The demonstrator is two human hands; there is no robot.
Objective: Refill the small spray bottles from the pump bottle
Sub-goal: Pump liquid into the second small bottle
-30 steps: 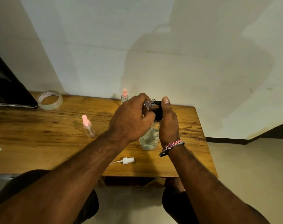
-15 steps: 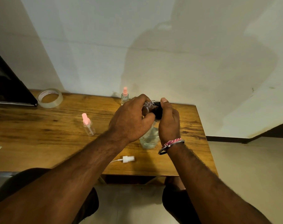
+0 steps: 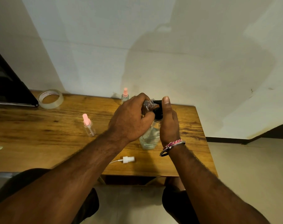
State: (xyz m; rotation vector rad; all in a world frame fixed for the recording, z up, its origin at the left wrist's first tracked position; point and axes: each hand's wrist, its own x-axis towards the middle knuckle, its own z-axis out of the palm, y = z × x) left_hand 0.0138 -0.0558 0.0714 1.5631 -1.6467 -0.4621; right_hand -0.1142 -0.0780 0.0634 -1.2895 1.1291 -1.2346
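Near the centre of the frame the right hand [image 3: 169,125] has shifted its grip on the pump bottle's black pump head [image 3: 158,111]: its thumb [image 3: 166,102], curled lower half a second ago, now stands straighter above the nozzle. The left hand [image 3: 131,119] has tipped the small clear spray bottle [image 3: 148,105] a little closer, its open neck now meeting the nozzle tip.

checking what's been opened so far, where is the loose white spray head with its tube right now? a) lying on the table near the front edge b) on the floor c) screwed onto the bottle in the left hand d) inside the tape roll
a: the white spray head lies on its side on the wooden table near the front edge, apart from the pump bottle and from both hands.
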